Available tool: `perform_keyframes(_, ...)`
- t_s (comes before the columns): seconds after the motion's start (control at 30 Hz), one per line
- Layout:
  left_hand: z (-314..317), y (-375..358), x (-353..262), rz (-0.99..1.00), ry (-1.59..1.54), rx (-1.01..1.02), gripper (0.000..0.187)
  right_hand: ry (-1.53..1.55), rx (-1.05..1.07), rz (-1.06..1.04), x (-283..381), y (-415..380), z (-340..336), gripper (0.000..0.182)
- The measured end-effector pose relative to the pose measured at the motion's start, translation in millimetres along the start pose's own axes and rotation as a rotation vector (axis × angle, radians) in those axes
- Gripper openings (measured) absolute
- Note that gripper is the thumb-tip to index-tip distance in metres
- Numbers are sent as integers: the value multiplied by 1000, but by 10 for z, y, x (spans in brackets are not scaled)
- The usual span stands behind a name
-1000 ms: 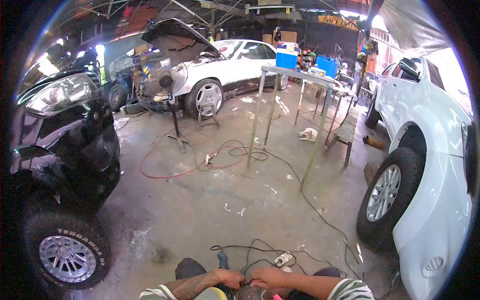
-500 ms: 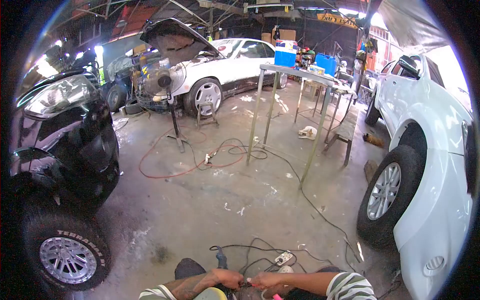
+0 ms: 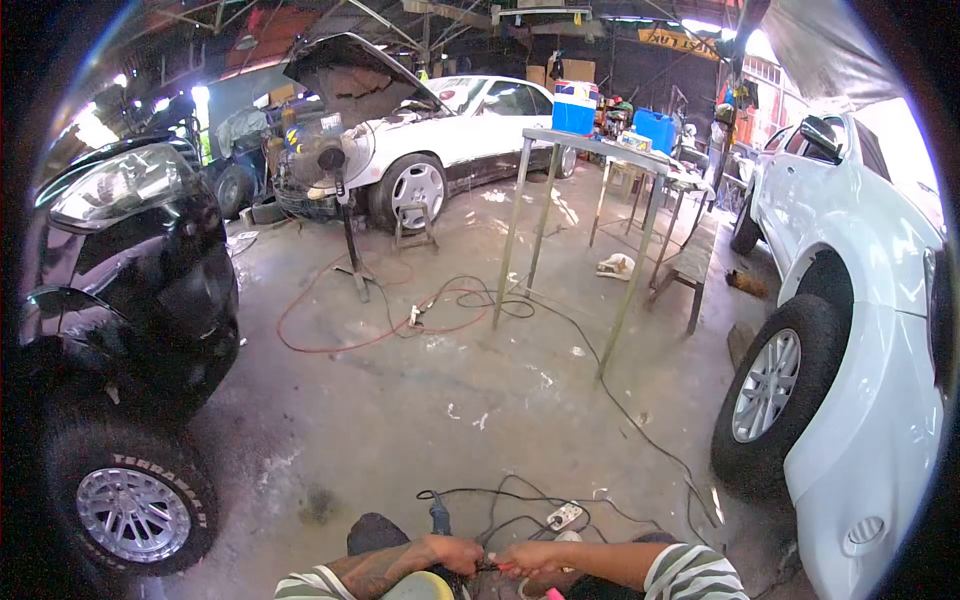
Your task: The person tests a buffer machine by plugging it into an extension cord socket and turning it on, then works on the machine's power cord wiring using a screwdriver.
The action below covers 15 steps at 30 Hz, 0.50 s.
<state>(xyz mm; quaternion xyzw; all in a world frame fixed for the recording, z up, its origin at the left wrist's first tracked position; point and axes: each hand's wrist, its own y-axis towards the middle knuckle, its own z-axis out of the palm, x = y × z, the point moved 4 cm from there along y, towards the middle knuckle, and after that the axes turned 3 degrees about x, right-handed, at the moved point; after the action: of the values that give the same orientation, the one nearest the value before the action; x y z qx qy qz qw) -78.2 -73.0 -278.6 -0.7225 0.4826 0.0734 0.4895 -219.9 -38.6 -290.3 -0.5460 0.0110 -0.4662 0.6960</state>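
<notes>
At the bottom centre, my left hand and my right hand are close together, both with fingers closed. Between them is a small dark piece with a bit of red at the right fingertips, too small to name. Just beyond the left hand a dark blue-grey tool-like object stands on the floor. A black cable runs from near it. Past my right hand lies a white power strip among cable loops. A rounded yellow-and-grey object is partly visible below my left wrist, and a pink item below the right.
A black vehicle stands on the left and a white one on the right. Ahead are a metal table with a blue-and-white cooler, a red hose, a lying animal, and a white car with raised bonnet.
The view has shifted very slightly. Both hands stay together in nearly the same place, with only a small shift of the fingers.
</notes>
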Motion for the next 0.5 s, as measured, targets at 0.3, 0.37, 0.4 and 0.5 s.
perform_keyframes(0.3,235,338,387,133,-73,-165,32,-1180,-721,-993,142,-357,265,42)
perform_keyframes(0.37,252,334,341,50,-55,-58,31,-1145,-712,-871,77,-241,240,43)
perform_keyframes(0.4,281,352,344,54,-59,-61,31,-1111,-702,-750,52,-182,200,44)
perform_keyframes(0.5,230,298,257,55,-57,-36,31,-791,-384,-456,74,7,13,41)
